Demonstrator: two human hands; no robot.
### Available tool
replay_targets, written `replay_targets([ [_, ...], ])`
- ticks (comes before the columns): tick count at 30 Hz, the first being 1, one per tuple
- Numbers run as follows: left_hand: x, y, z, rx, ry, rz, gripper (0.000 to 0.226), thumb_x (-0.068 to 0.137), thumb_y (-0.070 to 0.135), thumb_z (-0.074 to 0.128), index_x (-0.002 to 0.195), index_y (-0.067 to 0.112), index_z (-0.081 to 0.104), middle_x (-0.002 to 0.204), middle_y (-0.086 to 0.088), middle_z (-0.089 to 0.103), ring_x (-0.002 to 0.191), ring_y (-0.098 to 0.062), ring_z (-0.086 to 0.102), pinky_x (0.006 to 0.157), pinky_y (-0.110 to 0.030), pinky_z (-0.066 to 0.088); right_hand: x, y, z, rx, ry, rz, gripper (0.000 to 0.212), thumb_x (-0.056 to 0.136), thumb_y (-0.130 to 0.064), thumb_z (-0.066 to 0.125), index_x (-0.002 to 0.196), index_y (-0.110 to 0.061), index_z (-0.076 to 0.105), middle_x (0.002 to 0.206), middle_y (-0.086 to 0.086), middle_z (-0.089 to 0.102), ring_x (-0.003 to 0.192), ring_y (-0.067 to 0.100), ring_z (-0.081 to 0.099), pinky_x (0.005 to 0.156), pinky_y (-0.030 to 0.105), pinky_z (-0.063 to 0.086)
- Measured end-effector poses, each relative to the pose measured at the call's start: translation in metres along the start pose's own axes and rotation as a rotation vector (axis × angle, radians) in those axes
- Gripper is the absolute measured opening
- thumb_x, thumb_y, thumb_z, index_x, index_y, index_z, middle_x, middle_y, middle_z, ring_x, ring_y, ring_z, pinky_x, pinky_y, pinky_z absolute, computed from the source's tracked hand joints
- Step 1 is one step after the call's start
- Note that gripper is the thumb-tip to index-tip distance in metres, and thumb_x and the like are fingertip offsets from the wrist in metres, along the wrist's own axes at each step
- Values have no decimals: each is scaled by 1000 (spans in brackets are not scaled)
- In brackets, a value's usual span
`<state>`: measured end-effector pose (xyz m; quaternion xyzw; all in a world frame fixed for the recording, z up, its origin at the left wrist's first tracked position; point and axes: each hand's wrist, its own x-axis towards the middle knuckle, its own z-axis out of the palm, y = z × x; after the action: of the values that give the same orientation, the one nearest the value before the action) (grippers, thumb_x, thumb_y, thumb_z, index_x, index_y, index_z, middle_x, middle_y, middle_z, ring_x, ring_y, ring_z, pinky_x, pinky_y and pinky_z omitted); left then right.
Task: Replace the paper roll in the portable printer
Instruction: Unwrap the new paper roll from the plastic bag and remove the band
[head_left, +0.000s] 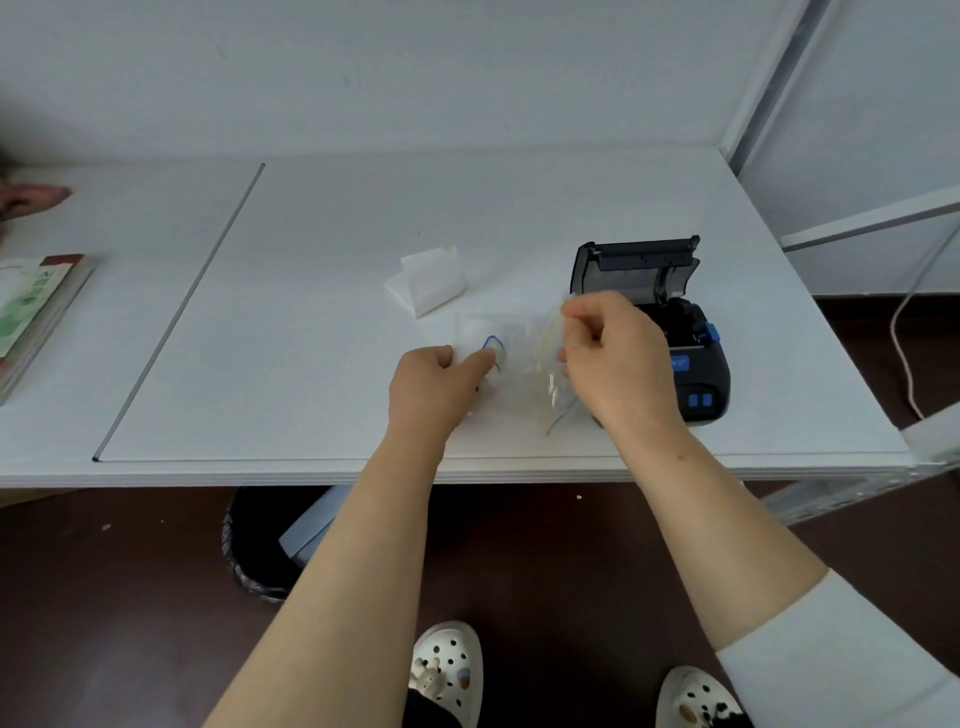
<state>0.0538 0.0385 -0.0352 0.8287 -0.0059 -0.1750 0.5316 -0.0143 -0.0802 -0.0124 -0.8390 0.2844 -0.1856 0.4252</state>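
left hand (436, 384) pinches the bag (524, 353) low on the counter (311, 364); right hand (613, 353), raised beside it, pinches its other edge.

The portable printer (691, 364) stands near the right front corner of the table (311, 426); its lid (636, 265) is raised upright at the rear and closes off approach from behind; the compartment is open from above. The right hand (615, 364), pinching the clear plastic bag (524, 364), overlaps the printer's left side and blocks entry there; the left hand (434, 387) pinches the bag's other end, so the bag spans the front centre. Folded paper sheets (431, 278) lie just behind the bag; bare surface runs from them left to the metal strip (182, 312); beyond it a stack of books (36, 312) occupies the left edge; the shelf post (763, 93) bounds the right rear corner.
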Motion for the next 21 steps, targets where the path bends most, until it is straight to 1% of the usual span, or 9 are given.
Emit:
replay_targets([
  [1,0,-1,0,-16,-4,5,51,57,44,63,72,-5,63,66,-12,51,62,-21,44,62,-33,36,1,-1,-1,27,-4,19,28,92,-17,45,118,-12,54,111,10,63,102,28,62,91,44,50],
  [3,0,-1,0,-46,7,17,48,62,42,64,70,-5,62,66,-10,49,63,-20,41,63,-31,34,2,-3,-1,-19,-55,35,35,93,-21,45,127,-14,47,122,11,58,107,28,60,96,40,46],
  [6,0,-4,1,-18,62,30,48,85,31,57,49,4,40,41,9,38,52,-18,30,54,-25,26,0,-2,2,-114,-143,7,39,95,-24,45,133,-13,46,132,10,54,118,24,53,98,31,38],
  [8,0,-6,3,8,97,61,53,91,27,51,46,13,28,29,5,28,48,-17,23,50,-26,20,-2,-3,5,-125,-169,-8,38,96,-21,41,133,-12,46,134,11,53,123,23,49,98,28,36],
  [10,1,-8,2,10,129,94,56,91,22,53,43,15,26,26,5,26,46,-16,21,48,-26,18,-3,-4,7,-119,-177,-10,38,97,-18,37,134,-12,44,137,10,51,126,23,46,99,28,35],
  [12,7,-12,1,-10,162,128,49,89,19,54,46,11,34,35,9,28,48,-17,23,51,-25,22,-3,-5,7,-117,-178,-15,40,97,-13,35,137,-11,40,138,10,50,126,23,46,99,29,34],
  [15,12,-13,-1,-78,201,126,29,91,22,49,66,10,55,63,-11,48,60,-22,39,59,-33,35,-4,-3,8,-123,-186,-12,49,92,0,35,140,-10,33,129,15,55,118,28,52,97,35,38],
  [17,13,-11,-2,-138,197,87,30,94,21,44,70,9,58,69,-9,57,66,-22,50,62,-35,45,-4,-2,9,-130,-194,-21,53,89,5,36,140,-8,33,130,16,55,118,29,52,99,37,41],
  [21,11,-5,-5,-280,187,13,22,98,19,37,97,8,56,79,-7,63,65,-15,57,46,-23,50,-6,2,11,-191,-235,-52,46,90,3,40,135,-8,43,128,14,56,117,26,52,97,30,39],
])
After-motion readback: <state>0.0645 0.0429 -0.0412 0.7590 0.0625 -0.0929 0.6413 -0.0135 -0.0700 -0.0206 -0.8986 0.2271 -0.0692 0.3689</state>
